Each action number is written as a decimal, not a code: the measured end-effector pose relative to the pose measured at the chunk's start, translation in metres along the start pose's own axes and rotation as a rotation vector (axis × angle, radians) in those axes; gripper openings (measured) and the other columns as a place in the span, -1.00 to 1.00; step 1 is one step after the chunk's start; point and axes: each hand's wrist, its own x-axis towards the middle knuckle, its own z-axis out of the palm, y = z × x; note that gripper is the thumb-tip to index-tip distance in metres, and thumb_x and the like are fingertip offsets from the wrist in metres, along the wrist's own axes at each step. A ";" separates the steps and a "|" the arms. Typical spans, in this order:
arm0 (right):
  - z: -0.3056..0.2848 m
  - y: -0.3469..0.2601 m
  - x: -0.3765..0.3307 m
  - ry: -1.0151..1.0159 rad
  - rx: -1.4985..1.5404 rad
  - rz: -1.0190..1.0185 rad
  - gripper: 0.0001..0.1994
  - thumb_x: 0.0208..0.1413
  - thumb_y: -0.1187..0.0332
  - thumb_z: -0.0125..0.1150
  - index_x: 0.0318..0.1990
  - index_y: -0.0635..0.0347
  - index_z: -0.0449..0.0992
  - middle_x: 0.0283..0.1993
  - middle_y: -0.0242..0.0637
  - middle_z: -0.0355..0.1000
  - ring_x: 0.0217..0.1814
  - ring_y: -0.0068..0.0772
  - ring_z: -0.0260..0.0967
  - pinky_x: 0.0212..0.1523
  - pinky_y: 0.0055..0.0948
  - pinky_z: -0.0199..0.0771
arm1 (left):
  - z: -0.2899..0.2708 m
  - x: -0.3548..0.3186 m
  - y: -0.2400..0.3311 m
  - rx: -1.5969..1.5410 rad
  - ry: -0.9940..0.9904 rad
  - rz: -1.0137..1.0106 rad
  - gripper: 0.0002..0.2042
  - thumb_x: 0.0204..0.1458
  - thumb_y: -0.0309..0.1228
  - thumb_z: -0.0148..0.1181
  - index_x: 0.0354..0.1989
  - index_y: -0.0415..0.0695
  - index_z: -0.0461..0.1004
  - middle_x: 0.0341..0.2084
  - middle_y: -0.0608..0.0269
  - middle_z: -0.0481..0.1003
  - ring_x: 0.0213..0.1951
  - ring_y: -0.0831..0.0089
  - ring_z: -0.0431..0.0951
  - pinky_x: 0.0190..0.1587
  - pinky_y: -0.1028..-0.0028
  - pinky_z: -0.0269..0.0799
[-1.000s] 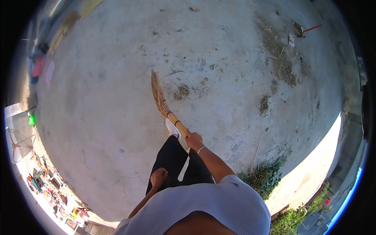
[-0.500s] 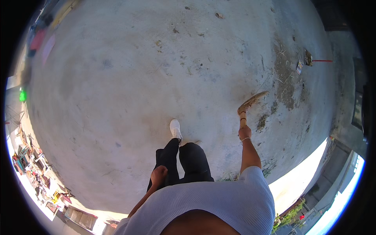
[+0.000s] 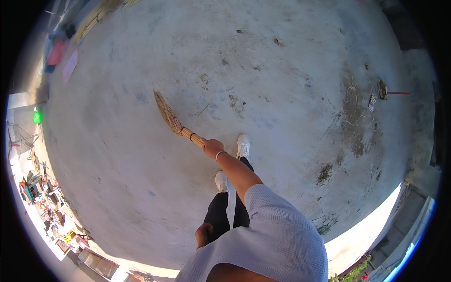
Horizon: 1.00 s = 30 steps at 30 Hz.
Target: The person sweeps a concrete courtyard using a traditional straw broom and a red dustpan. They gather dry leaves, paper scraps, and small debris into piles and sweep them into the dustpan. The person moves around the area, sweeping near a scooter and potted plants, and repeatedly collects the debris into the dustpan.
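Note:
A short straw hand broom (image 3: 174, 123) reaches out ahead and to the left, its bristles fanned toward the far left. My right hand (image 3: 213, 147) is closed around the end of its bound handle, with a pale band on the wrist. I cannot tell whether the bristle tips touch the grey concrete floor (image 3: 117, 141). My left hand (image 3: 204, 235) stays low beside my dark trouser leg, fingers curled; what they hold, if anything, is hidden.
Dirt and straw bits (image 3: 353, 115) lie on the right, near a dustpan with a red handle (image 3: 398, 93) and a small packet (image 3: 371, 103). A pink sheet (image 3: 70, 66) lies far left. Mixed clutter (image 3: 51, 207) lines the left edge. My white shoes (image 3: 243, 144) stand below the broom.
My right arm has swung the broom from the right side across my body to the left. My feet have shifted in a step. The left hand stays by my leg.

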 end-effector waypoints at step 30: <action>-0.272 0.022 0.185 0.089 0.030 0.043 -0.65 0.02 0.20 0.02 0.00 -0.04 0.31 -0.39 -0.21 0.46 -0.31 -0.12 0.43 -0.37 -0.11 0.40 | 0.019 0.263 0.234 0.192 -0.191 -0.044 -0.92 -0.08 -0.32 0.06 -0.45 0.00 0.45 -0.44 0.23 0.48 -0.32 0.20 0.48 -0.32 0.29 0.35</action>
